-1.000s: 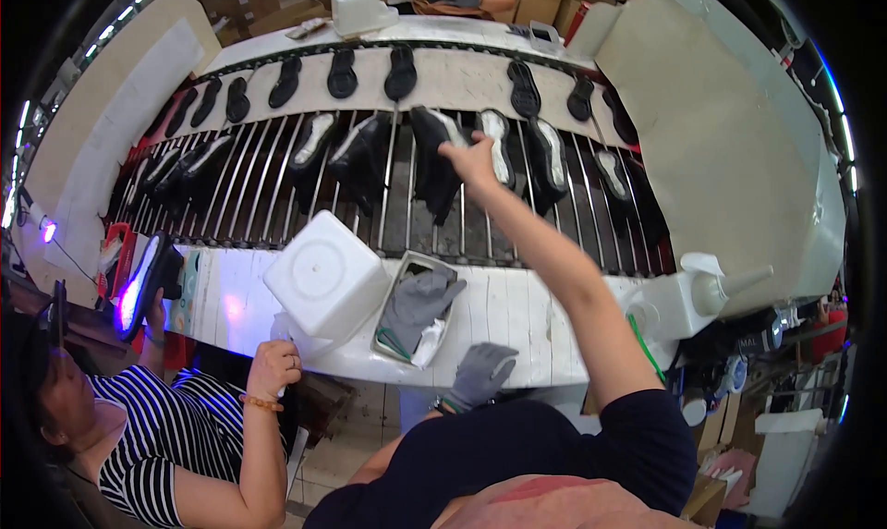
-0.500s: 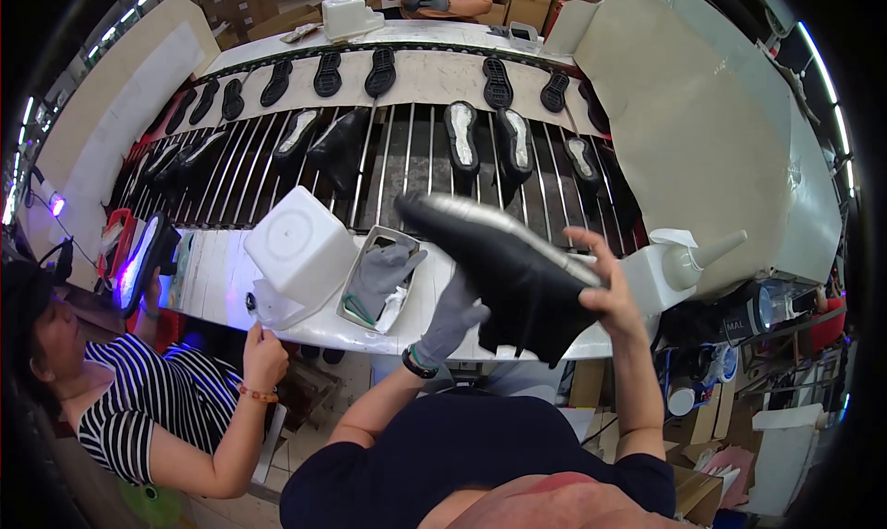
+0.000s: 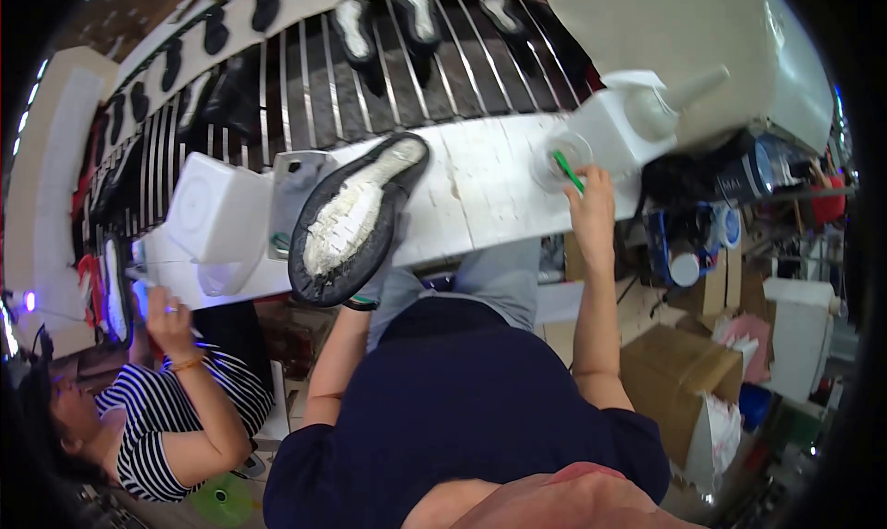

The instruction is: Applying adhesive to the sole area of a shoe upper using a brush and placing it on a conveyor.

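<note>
A black boot [image 3: 393, 206] is held sole upward over the near edge of the white table, its bottom showing a rough whitish patch inside a black rim. My left hand [image 3: 400, 235], in a grey glove, grips it from beneath and is mostly hidden by it. On the right, my bare right hand [image 3: 593, 196] pinches a thin green handle [image 3: 568, 171]. The handle's far end dips into a small clear bowl [image 3: 551, 164] on the table; what it ends in cannot be made out.
A white bottle with a spout [image 3: 651, 113] stands right of the bowl. To the left are a white tub [image 3: 217, 210] and a grey bin [image 3: 288, 196]. Beyond, a rack of metal bars [image 3: 314, 76] carries more footwear. A co-worker in a striped top [image 3: 176, 418] sits at left.
My left hand has turned the boot sole up and brought it left. My right hand has let go of the boot and taken the green handle at the bowl. The view has shifted.
</note>
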Demonstrator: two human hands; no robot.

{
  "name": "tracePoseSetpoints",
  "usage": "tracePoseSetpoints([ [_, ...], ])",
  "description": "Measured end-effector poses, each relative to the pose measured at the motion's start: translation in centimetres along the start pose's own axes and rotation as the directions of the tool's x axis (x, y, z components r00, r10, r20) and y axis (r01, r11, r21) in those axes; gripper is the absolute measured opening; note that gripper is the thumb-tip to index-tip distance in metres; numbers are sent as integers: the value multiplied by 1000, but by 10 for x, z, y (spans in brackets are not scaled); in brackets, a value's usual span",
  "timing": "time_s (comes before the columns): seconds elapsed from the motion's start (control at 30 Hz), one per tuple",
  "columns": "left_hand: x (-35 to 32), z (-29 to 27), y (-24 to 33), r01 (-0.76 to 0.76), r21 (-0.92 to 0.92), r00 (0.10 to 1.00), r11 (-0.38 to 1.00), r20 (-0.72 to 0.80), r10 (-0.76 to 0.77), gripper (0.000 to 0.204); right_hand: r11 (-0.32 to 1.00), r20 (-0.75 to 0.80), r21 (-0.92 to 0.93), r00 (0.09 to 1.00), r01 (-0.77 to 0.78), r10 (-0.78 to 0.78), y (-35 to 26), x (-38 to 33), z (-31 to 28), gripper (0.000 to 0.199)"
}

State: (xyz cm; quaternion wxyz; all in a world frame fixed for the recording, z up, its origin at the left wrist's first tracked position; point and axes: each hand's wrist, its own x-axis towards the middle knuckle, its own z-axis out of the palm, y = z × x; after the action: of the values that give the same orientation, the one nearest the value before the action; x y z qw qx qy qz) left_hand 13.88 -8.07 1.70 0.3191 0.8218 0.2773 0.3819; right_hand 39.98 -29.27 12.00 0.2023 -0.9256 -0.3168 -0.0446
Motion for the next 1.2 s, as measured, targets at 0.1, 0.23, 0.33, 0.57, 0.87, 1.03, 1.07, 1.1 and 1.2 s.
tracePoseSetpoints([
  [0.1, -16, 11, 3, 161, -120, 987, 980, 43, -157, 59, 993, 19, -77, 996, -91, 92, 2, 1, 3, 30],
  [0.23, -25, 0, 21, 114, 68, 992, 991, 47, -117, 57, 953, 80, -170, 961, -249, 265, 9, 5, -4, 16],
  [0.33, -35, 5, 22, 23, 208, 1000, 978, -3, -23, 55, 960, 23, -127, 967, -249, 254, 10, 4, -7, 10],
  [0.57, -39, 9, 16, -144, 401, 989, 904, 43, 139, 61, 945, -16, -310, 995, -99, 99, 13, 4, 3, 10],
  [0.87, -30, -18, 31, -174, 975, 896, -134, 214, 389, 64, 680, 205, 587, 893, -440, 401, 60, -9, 21, 16],
  [1.03, -3, -7, 47, -10, 515, 832, -857, 480, 279, 68, 435, 190, 818, 891, -376, 412, 62, -12, 43, 26],
  [1.07, 1, -3, 50, 31, 359, 816, -933, 530, 231, 69, 380, 196, 856, 901, -350, 388, 60, -7, 41, 23],
  [1.1, -1, -11, 52, 73, 189, 804, -979, 570, 170, 70, 321, 203, 889, 911, -325, 360, 49, 0, 37, 20],
  [1.2, 6, -13, 61, 215, -307, 775, -927, 632, -29, 72, 204, 270, 924, 928, -325, 257, 0, 18, 24, 21],
])
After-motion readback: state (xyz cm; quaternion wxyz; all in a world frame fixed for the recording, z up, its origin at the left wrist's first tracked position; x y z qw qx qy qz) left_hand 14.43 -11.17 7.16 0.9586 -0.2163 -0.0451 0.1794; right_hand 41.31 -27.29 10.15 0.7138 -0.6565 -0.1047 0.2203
